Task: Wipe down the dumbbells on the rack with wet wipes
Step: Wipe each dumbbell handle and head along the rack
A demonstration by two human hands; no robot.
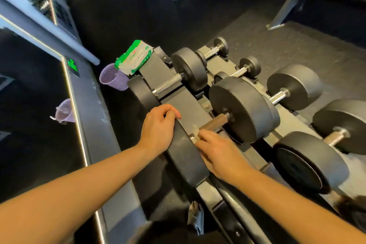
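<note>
A big black dumbbell [243, 109] lies across the rack [178, 103] in front of me, its rusty brown handle [214, 123] showing. My left hand [158, 127] grips the edge of the dumbbell's near plate [188, 156]. My right hand [219, 152] pinches a crumpled wet wipe [195, 133] against the near end of the handle. A green and white pack of wet wipes [134, 57] lies on the far end of the rack.
Several more black dumbbells [190, 68] fill the rack to the right and beyond. A purple mesh basket [112, 77] stands on the floor past the rack. A mirror wall with a metal ledge [87, 105] runs along the left. My shoe [195, 216] is below.
</note>
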